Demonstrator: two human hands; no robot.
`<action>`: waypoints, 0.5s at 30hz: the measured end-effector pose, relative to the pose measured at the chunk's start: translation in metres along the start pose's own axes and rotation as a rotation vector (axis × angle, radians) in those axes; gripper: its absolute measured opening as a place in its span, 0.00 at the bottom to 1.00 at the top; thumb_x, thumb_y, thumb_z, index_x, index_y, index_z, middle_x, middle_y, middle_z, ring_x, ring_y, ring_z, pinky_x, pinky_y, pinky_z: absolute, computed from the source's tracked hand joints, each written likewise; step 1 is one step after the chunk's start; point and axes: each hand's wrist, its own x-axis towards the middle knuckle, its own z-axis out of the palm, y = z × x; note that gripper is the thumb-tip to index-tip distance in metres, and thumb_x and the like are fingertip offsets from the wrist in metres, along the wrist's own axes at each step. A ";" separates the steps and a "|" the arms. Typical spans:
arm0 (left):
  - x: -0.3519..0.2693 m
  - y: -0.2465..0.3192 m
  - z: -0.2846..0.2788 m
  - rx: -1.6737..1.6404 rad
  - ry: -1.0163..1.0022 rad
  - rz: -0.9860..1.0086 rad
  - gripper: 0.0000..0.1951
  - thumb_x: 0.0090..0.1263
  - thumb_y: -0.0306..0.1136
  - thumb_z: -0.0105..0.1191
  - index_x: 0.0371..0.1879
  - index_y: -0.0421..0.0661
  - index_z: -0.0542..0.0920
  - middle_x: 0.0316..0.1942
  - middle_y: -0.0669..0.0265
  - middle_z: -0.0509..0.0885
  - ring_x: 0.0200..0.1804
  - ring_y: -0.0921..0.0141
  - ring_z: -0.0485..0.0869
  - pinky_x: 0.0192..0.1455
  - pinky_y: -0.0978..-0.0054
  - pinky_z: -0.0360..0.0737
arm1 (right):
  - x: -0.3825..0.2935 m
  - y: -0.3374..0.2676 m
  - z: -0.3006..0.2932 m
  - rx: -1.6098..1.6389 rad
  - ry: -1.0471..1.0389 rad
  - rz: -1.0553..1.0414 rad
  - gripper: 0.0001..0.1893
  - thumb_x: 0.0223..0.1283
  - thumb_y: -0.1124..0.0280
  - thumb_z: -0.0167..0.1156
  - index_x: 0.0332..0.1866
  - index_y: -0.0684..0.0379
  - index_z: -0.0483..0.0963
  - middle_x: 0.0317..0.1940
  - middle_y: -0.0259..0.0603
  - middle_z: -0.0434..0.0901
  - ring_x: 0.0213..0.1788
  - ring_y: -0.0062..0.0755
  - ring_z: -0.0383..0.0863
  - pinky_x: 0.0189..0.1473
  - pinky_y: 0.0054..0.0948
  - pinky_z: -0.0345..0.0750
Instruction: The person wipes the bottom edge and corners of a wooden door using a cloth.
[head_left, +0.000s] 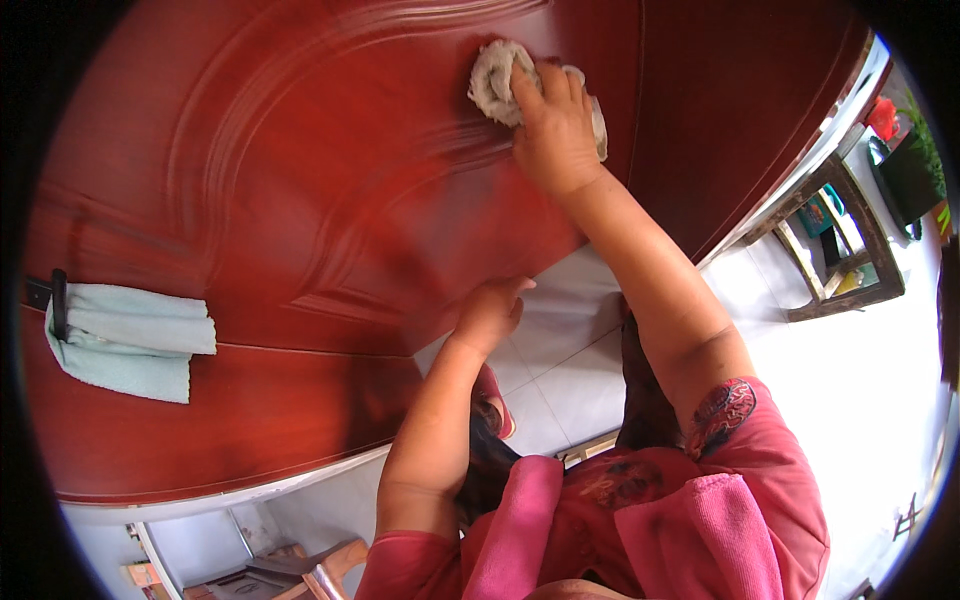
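Observation:
A reddish-brown panelled door (375, 195) with curved raised moulding fills the space before me. High on its surface, my right hand (559, 131) grips a bunched off-white cloth (499, 82) and presses it against the panel near the door's right side. My left hand (491, 315) is by the door's bottom edge with no object visible in it, thumb and forefinger apart; whether it touches the door is unclear. A folded pale blue cloth (135, 337) hangs over the black door handle (58, 304) at the left.
Pale floor tiles (555, 375) lie under me. A worn wooden frame (870, 247), perhaps a stool, stands at right near a dark plant pot (907, 176). Wooden furniture (300, 574) shows at lower left. A pink towel (517, 525) hangs over my chest.

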 end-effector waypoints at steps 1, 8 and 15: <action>0.001 0.007 0.001 0.009 -0.001 0.003 0.15 0.66 0.21 0.49 0.49 0.46 0.84 0.47 0.55 0.86 0.53 0.55 0.83 0.58 0.62 0.79 | 0.005 -0.001 -0.001 -0.001 -0.003 0.002 0.35 0.45 0.78 0.62 0.65 0.49 0.72 0.58 0.47 0.72 0.57 0.53 0.71 0.57 0.51 0.70; -0.004 0.006 0.000 -0.011 -0.075 0.037 0.19 0.64 0.21 0.49 0.53 0.48 0.83 0.52 0.53 0.85 0.56 0.54 0.82 0.60 0.61 0.78 | -0.018 0.011 0.005 -0.055 -0.072 0.001 0.35 0.45 0.78 0.62 0.66 0.50 0.70 0.58 0.48 0.71 0.57 0.54 0.71 0.58 0.51 0.70; 0.001 0.035 -0.012 0.049 -0.152 -0.072 0.16 0.68 0.29 0.50 0.53 0.51 0.83 0.43 0.51 0.86 0.47 0.53 0.85 0.50 0.57 0.80 | 0.007 0.001 -0.001 -0.010 0.005 0.007 0.37 0.42 0.78 0.65 0.66 0.50 0.70 0.58 0.48 0.71 0.58 0.54 0.70 0.58 0.51 0.71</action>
